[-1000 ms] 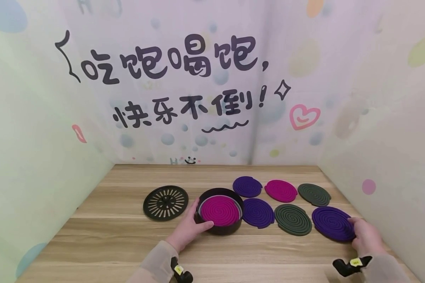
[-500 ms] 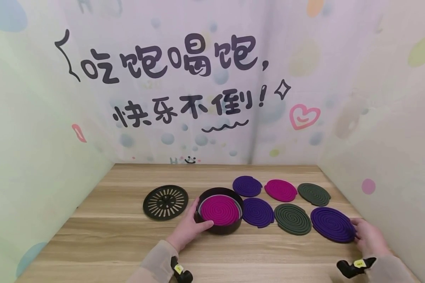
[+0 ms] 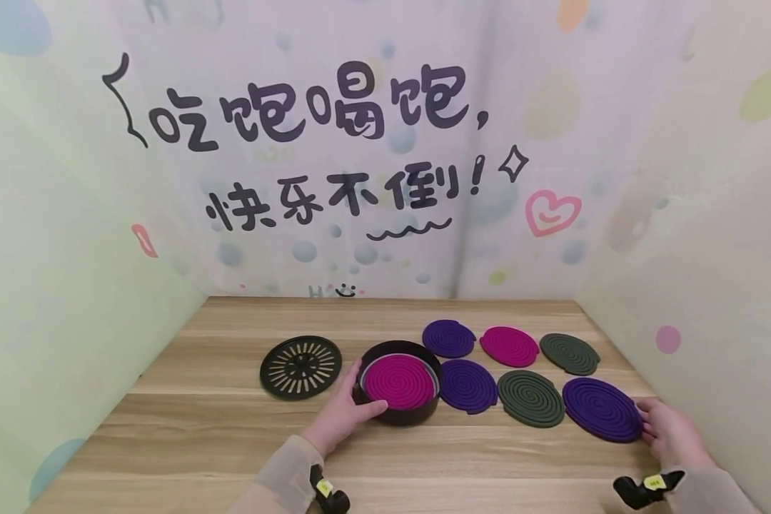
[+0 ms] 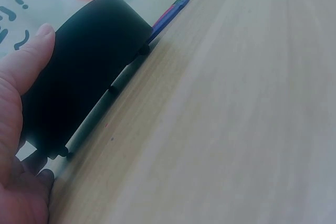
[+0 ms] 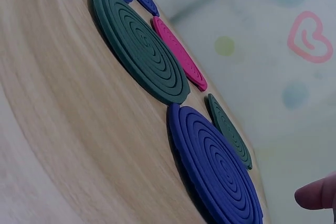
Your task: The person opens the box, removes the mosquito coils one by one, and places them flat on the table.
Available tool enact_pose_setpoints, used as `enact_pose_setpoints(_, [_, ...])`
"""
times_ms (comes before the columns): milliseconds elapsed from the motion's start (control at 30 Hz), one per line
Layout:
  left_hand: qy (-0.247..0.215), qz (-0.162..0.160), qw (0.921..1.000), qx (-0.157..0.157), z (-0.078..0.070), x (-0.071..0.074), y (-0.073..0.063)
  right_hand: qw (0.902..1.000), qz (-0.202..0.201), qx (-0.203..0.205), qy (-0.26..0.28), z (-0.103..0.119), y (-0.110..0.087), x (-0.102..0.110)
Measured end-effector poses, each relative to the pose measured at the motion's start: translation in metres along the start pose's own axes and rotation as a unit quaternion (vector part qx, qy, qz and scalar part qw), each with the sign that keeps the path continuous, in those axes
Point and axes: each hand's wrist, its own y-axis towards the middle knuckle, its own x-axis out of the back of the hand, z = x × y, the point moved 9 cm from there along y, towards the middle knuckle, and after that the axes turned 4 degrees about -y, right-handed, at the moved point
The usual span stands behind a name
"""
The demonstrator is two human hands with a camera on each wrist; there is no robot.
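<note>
My left hand (image 3: pixel 342 415) holds the near left side of a round black coaster holder (image 3: pixel 411 417), thumb on its outer wall. The left wrist view shows the holder's dark wall (image 4: pixel 94 66) and short feet beneath. Inside it lies a magenta coaster (image 3: pixel 400 383) with spiral ridges. My right hand (image 3: pixel 673 432) is at the right edge of a purple-blue spiral coaster (image 3: pixel 602 409), which lies flat on the table. In the right wrist view the thumb (image 5: pixel 317 192) stands apart from this coaster; the other fingers are hidden there.
A black slotted disc (image 3: pixel 300 367) lies left of the holder. Several coasters sit in two rows at right: purple (image 3: pixel 448 338), magenta (image 3: pixel 510 346) and green (image 3: pixel 570 353) behind, purple (image 3: pixel 467 386) and green (image 3: pixel 530 398) in front. Walls bound the wooden table (image 3: pixel 186 428).
The purple-blue coaster at front right has shifted slightly left and settled flat. My right hand has loosened from it and drawn slightly right. The left hand and holder stay put.
</note>
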Motion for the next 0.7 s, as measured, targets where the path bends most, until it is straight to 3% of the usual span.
enact_pose_setpoints(267, [-0.002, 0.003, 1.0000, -0.007, -0.0018, -0.0004, -0.0002, 0.9963, -0.068, -0.033, -0.042, -0.0075, 0.0058, 0.0074])
enact_pose_setpoints(700, [-0.010, 0.006, 0.9999, 0.000, -0.0032, -0.0013, -0.0012, 0.9979, -0.055, -0.021, -0.025, -0.0031, -0.0022, 0.0035])
